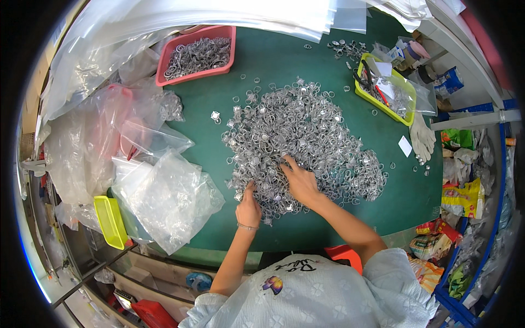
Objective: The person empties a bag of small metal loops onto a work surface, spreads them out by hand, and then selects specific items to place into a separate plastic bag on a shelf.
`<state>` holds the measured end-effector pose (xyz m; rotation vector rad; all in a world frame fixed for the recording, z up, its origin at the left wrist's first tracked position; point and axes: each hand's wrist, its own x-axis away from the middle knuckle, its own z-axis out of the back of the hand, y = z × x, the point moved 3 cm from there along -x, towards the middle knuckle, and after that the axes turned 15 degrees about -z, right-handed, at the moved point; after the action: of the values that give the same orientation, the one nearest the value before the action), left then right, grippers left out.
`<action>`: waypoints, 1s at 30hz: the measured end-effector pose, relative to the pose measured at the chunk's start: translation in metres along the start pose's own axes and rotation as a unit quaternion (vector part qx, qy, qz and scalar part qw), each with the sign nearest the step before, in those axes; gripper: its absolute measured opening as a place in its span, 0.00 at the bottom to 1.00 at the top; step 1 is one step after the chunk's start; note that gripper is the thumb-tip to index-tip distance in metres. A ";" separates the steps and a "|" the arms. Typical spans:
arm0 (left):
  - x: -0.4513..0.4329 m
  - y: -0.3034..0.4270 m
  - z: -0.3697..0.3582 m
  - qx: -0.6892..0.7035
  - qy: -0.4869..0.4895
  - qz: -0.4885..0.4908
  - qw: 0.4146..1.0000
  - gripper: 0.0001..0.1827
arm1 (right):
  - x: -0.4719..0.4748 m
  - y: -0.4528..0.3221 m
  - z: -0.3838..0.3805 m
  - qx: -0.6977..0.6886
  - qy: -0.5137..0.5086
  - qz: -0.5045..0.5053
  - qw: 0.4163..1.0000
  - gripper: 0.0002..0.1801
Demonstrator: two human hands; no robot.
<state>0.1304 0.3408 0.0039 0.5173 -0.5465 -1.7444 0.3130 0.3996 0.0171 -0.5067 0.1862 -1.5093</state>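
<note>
A wide heap of silver-coloured metal rings (303,123), some with flat round faces, is spread over the green tabletop (201,98). My left hand (248,209), a thin bracelet at its wrist, touches the heap's near left edge with its index finger stretched forward. Further right, my right hand (302,183) reaches into the middle of the rings, its thumb and index finger apart. Whether any single ring is pinched in either hand is too small to make out.
A pink basin (159,67) of metal pieces stands at the back left. Plastic bags (164,201) cover the left side, beside a small yellow-green tray (110,221). At right are a yellow-green basket (404,119) holding black-handled pliers (366,74), and a white glove (421,137).
</note>
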 end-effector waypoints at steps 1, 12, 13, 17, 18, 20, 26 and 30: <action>0.001 -0.001 0.000 -0.002 0.005 -0.003 1.000 0.22 | 0.006 0.005 0.002 -0.022 -0.011 -0.005 1.000 0.26; 0.002 0.031 0.007 0.068 0.121 -0.040 0.989 0.18 | 0.065 0.069 0.007 -0.437 0.079 -0.141 0.885 0.11; 0.002 0.037 0.006 0.069 0.135 -0.057 0.987 0.18 | 0.065 0.074 0.006 -0.456 0.034 -0.192 0.868 0.10; 0.024 0.045 -0.008 0.355 0.092 0.134 0.921 0.12 | 0.068 0.077 0.009 -0.569 -0.081 -0.297 0.762 0.09; 0.028 0.050 -0.012 0.438 0.109 0.154 0.879 0.11 | 0.070 0.077 0.009 -0.592 -0.099 -0.296 0.743 0.10; 0.036 0.053 -0.018 0.489 0.074 0.184 0.849 0.11 | 0.079 0.074 0.011 -0.638 -0.114 -0.295 0.702 0.11; 0.047 0.072 -0.029 0.511 -0.003 0.205 0.835 0.10 | 0.104 0.091 -0.001 -0.646 -0.126 -0.279 0.699 0.13; 0.055 0.076 -0.031 0.552 -0.022 0.233 0.800 0.11 | 0.109 0.103 0.014 -0.673 -0.075 -0.314 0.666 0.11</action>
<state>0.1945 0.2681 0.0222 1.0279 -1.5963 -0.8121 0.4195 0.2936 0.0060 -2.0529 1.1414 -1.7560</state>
